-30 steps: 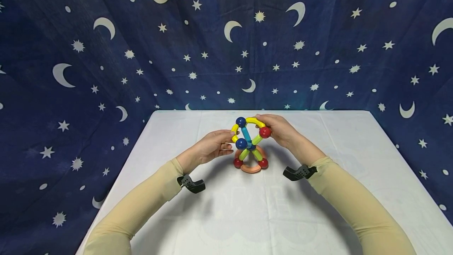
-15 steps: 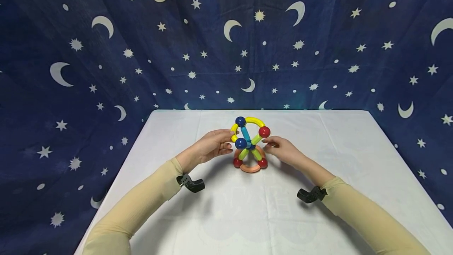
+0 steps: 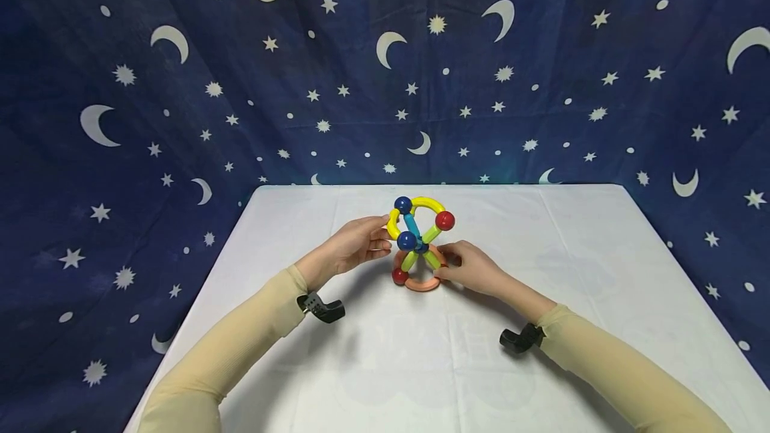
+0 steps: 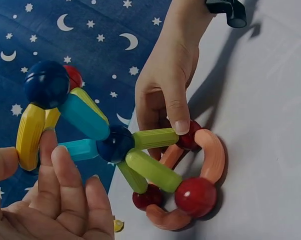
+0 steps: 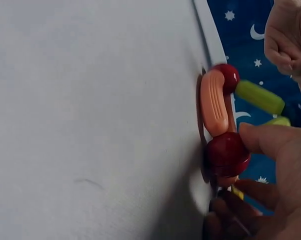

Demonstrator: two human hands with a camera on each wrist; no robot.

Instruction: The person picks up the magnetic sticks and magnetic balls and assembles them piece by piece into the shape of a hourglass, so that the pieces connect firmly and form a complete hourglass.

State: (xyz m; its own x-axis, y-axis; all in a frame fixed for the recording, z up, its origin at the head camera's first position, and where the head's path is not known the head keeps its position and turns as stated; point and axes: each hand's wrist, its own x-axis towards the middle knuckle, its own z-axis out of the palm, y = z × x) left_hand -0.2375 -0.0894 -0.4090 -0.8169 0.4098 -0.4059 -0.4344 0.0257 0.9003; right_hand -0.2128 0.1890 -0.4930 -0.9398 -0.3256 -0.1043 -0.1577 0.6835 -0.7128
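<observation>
A model of magnetic sticks and balls [image 3: 421, 244] stands on the white table. Its base is a ring of orange curved sticks [image 4: 213, 155] joined by red balls [image 4: 195, 196]. Green sticks [image 4: 153, 170] rise to a central blue ball [image 4: 115, 144], with blue and green sticks spreading above it to upper balls. My left hand [image 3: 351, 246] pinches a yellow curved stick [image 4: 30, 137] at the upper left between thumb and finger. Low on the right, my right hand [image 3: 475, 269] pinches a red base ball [image 5: 228, 152], mostly covered by the fingers in the head view.
The white-covered table [image 3: 385, 366] runs back to a dark blue curtain [image 3: 337, 72] with moons and stars. Each wrist wears a black strap mount [image 3: 325, 309]. A small yellow piece [image 4: 118, 225] shows near the bottom of the left wrist view.
My right hand has let go of the upper yellow curved stick, come down and taken hold of the right base ball. The model has shifted slightly left; my left hand has stayed at its yellow stick.
</observation>
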